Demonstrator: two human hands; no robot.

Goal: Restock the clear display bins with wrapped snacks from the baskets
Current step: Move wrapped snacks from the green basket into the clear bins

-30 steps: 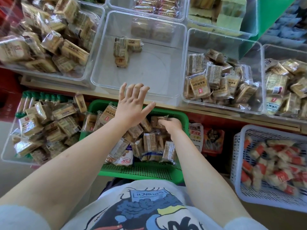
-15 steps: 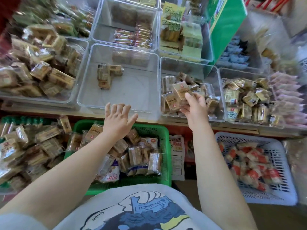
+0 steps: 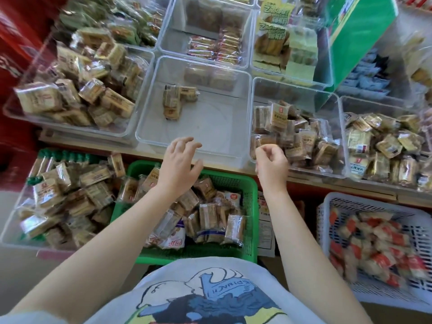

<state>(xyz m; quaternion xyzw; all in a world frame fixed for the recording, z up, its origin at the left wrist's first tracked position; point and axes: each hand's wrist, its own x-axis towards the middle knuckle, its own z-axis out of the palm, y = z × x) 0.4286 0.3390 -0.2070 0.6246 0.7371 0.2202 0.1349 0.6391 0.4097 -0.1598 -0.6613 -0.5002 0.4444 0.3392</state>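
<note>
I see both hands raised between the green basket point(image 3: 247, 183) and the front row of clear bins. My left hand point(image 3: 178, 163) hovers over the basket's far rim at about 12 o'clock from centre, fingers point(image 3: 187, 142) spread and loosely bent, holding nothing. My right hand point(image 3: 271, 164) sits at 1 o'clock, just at the near wall of the right bin point(image 3: 297, 170); its fingers are curled in — whether they pinch a packet I cannot tell, the frame is blurred there.

The snacks point(image 3: 208, 216) lie heaped in the green basket at 6 o'clock of the hands, brown wrapped packets mixed with a white one. The middle bin point(image 3: 149, 136), straight ahead of my left hand, holds only a few packets point(image 3: 174, 102) near its far side. The right bin is roughly half full of the same brown packets. At 9 o'clock a left bin point(image 3: 70, 128) is piled high, and at 4 o'clock a white basket point(image 3: 327, 206) carries red-and-white wrapped pieces.
</note>
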